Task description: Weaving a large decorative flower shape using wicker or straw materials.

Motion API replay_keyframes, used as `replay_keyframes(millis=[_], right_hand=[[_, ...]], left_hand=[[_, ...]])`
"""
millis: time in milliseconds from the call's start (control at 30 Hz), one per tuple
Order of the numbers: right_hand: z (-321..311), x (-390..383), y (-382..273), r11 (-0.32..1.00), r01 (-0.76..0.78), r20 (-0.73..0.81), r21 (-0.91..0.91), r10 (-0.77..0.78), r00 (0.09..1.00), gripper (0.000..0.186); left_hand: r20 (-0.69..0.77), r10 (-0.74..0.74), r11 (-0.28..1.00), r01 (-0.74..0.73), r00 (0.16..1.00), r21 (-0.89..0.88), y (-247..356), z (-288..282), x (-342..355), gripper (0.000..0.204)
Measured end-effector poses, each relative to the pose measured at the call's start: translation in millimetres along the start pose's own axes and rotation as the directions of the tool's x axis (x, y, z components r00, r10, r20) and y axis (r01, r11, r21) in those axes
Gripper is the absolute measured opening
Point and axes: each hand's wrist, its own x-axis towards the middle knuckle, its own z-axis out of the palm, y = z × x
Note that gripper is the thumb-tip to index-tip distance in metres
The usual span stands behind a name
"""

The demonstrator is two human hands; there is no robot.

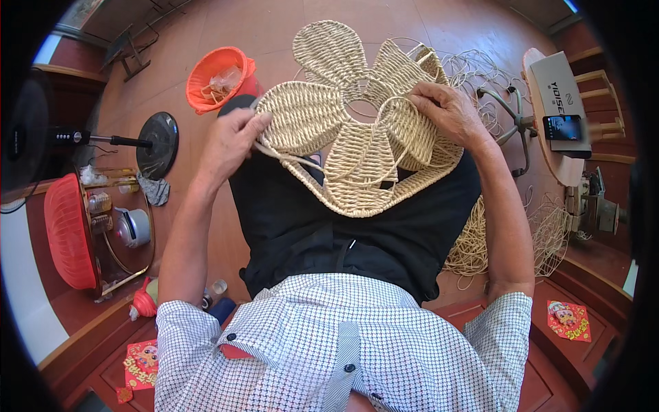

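A flower-shaped piece woven from straw-coloured cord rests across my lap, with broad petals around a round hole in its middle. My left hand is closed, thumb against fingers, on the outer edge of the left petal, where a strand of cord runs off. At the right of the hole, the fingers of my right hand pinch together at a thin loop of cord. The loop curves over the hole's rim and down across the lower right petal. What lies under my fingertips is partly hidden.
An orange bin with plastic scraps stands far left, beside a black fan base. Loose cord piles cover the floor at right. A box with a phone sits on a rounded tabletop at far right.
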Motion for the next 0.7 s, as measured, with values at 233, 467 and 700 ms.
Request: replay_keyframes(millis=[233,467,700], right_hand=[[27.6,-16.9,-3.4,0.988,0.14,-0.346,-0.064,-0.153,0.926,0.018],[34.9,-30.3,-7.3,0.968,0.229,-0.522,-0.107,-0.251,0.815,0.012],[46.8,-85.8,-25.1,0.96,0.278,-0.475,-0.034,-0.26,0.84,0.018]], left_hand=[[-0.369,0.243,0.882,-0.363,0.897,-0.301,-11.4,-68.0,43.4,0.033],[-0.694,0.573,0.819,-0.342,0.437,0.461,69.0,-70.6,38.5,0.03],[-0.276,0.565,0.822,-0.557,0.778,0.114,78.0,50.5,-79.0,0.007]])
